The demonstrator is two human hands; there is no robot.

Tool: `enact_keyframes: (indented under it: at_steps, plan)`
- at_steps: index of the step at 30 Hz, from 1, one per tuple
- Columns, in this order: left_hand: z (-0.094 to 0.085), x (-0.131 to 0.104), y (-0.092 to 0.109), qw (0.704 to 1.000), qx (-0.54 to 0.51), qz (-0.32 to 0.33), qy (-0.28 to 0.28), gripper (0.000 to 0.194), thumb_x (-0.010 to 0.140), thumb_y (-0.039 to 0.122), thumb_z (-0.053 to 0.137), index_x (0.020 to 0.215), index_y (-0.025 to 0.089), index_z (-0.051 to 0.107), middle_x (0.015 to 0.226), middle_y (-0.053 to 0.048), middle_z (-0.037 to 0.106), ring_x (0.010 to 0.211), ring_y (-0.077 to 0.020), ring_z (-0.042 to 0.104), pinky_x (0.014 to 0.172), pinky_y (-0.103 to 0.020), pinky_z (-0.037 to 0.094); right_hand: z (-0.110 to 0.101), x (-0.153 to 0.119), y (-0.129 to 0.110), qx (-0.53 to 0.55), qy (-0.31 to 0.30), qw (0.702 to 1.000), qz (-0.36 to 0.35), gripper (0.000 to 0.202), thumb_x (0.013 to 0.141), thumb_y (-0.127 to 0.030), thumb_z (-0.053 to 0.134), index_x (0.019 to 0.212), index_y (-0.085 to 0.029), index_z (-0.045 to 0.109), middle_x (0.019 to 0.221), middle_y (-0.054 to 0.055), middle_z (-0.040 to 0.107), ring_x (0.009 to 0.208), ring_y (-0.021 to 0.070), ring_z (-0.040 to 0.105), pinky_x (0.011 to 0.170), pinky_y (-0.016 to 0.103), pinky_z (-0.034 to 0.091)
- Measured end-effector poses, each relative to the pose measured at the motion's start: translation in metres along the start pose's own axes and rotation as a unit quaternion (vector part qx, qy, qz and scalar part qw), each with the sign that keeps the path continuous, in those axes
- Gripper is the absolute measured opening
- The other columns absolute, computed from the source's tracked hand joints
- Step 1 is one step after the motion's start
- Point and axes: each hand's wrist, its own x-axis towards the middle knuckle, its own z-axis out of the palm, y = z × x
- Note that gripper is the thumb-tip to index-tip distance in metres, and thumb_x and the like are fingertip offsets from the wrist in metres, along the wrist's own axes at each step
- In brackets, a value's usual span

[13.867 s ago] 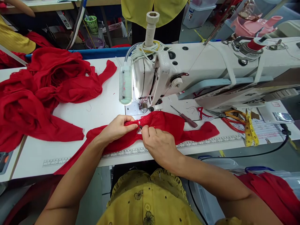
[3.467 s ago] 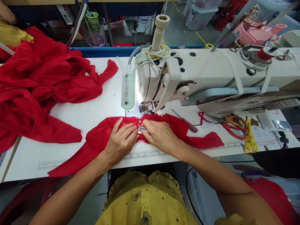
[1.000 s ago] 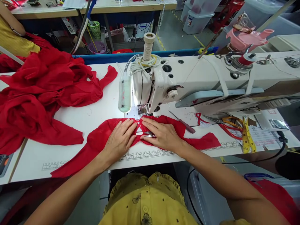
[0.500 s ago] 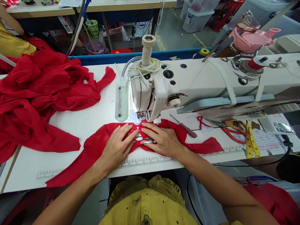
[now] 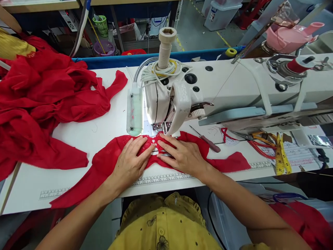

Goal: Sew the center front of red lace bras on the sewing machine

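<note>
My left hand (image 5: 131,159) lies with stretched fingers on a red lace-edged garment piece (image 5: 106,156), just in front of the sewing machine's presser foot (image 5: 157,127). Flat on the same piece, to the right of its narrow middle, is my right hand (image 5: 183,154) with fingers apart. A slim silver metal tool (image 5: 164,154) shows between and under the right fingers; whether they grip it is hidden. The fabric's lace middle reaches up to the foot, and its tails spread left and right across the white table (image 5: 109,187).
A large heap of red fabric (image 5: 59,93) covers the left side. Right of my hands lie an awl (image 5: 208,141), orange-handled scissors (image 5: 262,139) and a yellow tape measure (image 5: 280,156). The machine head (image 5: 166,100) stands close beyond my fingers. A person's yellow sleeve (image 5: 14,45) is at far left.
The view has shifted slightly. My right fingers have moved a little over the silver tool, which shows less now. Both hands and the red piece otherwise stay in place.
</note>
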Motion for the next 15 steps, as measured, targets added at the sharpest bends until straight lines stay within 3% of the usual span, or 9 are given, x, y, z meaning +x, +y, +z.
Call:
enact_keyframes:
  at_steps: [6, 15]
  plan:
    - [-0.0006, -0.0005, 0.0, 1.0, -0.007, -0.003, -0.003, 0.041, 0.099, 0.018, 0.049, 0.139, 0.023, 0.055, 0.142, -0.017, 0.051, 0.136, -0.0315, 0.046, 0.113, -0.056, 0.041, 0.0017, -0.0019, 0.006, 0.059, 0.011, 0.998, 0.0, 0.046, 0.097, -0.055, 0.055, 0.133, -0.027, 0.066, 0.138, 0.008, 0.063, 0.094, 0.0229, 0.072, 0.066, 0.032, 0.059]
    - [-0.0016, -0.0001, 0.0003, 1.0, -0.019, -0.007, -0.005, 0.039, 0.1, 0.021, 0.047, 0.138, 0.024, 0.056, 0.141, -0.016, 0.052, 0.136, -0.0309, 0.046, 0.112, -0.057, 0.042, 0.0023, -0.0015, 0.0048, 0.067, 0.029, 0.997, -0.003, 0.043, 0.098, -0.051, 0.056, 0.133, -0.028, 0.065, 0.146, 0.004, 0.057, 0.103, 0.0218, 0.071, 0.067, 0.03, 0.059]
